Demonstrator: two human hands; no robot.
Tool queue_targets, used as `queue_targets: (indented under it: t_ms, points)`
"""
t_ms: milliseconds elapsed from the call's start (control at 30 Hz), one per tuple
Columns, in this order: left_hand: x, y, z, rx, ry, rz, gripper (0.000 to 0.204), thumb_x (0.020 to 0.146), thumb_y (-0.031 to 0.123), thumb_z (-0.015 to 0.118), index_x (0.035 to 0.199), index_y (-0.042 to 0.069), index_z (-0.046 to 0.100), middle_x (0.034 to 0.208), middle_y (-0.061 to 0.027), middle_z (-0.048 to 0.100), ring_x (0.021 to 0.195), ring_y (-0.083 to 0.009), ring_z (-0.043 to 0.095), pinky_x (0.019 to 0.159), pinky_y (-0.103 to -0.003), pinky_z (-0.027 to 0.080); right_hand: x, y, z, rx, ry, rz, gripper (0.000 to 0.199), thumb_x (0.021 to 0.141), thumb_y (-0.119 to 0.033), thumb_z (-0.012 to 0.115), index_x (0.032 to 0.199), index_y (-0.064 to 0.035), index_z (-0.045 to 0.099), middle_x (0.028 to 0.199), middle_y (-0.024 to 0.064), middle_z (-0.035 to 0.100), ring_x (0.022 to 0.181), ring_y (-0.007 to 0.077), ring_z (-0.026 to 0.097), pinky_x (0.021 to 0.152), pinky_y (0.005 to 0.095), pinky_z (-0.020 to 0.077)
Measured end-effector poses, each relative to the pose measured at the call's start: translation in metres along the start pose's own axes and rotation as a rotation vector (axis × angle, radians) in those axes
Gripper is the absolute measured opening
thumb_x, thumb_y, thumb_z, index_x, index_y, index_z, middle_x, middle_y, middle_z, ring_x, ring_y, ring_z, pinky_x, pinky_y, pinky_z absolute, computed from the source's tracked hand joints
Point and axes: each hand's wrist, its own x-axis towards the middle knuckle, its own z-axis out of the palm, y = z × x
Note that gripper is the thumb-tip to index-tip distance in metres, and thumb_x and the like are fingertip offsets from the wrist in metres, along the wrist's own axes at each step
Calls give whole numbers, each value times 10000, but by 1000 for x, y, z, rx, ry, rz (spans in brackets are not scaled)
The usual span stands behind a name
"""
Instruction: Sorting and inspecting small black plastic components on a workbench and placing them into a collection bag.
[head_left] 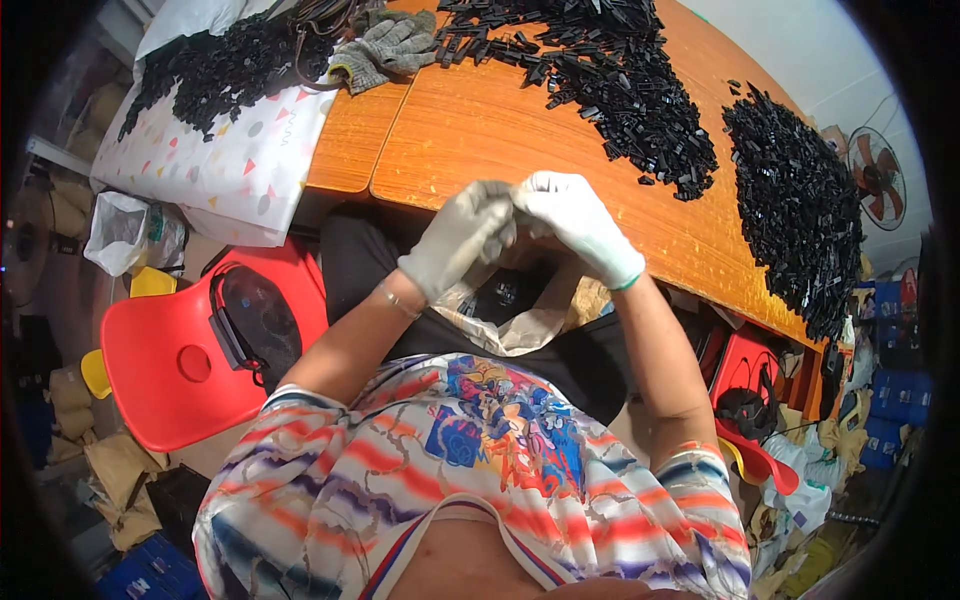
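In a pale work glove, my left hand [462, 238] is closed, its fingers pinched near the table's front edge. My right hand [578, 225], gloved in white with a green cuff, is also closed, its fingertips meeting those of the left. Whatever they pinch between them is too small or hidden to name. Below the hands, an opened whitish bag [530, 332] sits between my knees, with dark pieces inside. Small black plastic pieces lie in a heap [640, 110] on the wooden table [480, 130] beyond my hands.
Another black heap [795, 200] covers the table's right end. Grey knitted gloves [385, 52] lie at the back left, beside a patterned sheet [215, 165] bearing more black pieces. A red chair [165, 350] with a dark bag stands at left, a second red chair [745, 365] at right.
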Motion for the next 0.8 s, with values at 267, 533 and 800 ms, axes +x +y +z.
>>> queue_targets:
  t_ms: [267, 533, 800]
  points:
    - [1, 27, -21, 1256, 73, 524, 281, 888, 230, 564, 1135, 109, 617, 1019, -140, 661, 925, -323, 636, 798, -443, 502, 50, -17, -51, -709, 361, -38, 236, 879, -294, 580, 896, -91, 700, 821, 121, 691, 742, 262, 655, 677, 350, 494]
    - [174, 70, -36, 1716, 245, 759, 294, 921, 239, 533, 1213, 226, 572, 1009, -92, 630, 908, -305, 636, 748, -429, 521, 128, -8, -61, -1053, 630, 4, 305, 824, -382, 628, 886, -88, 677, 846, 156, 683, 846, 326, 661, 749, 416, 503]
    - [214, 71, -49, 1872, 163, 909, 176, 858, 182, 573, 1009, 175, 661, 970, -80, 614, 929, -272, 620, 788, -406, 520, 118, 6, -63, -1009, 599, -124, 183, 805, -276, 633, 837, -99, 667, 836, 140, 673, 841, 322, 653, 741, 412, 501]
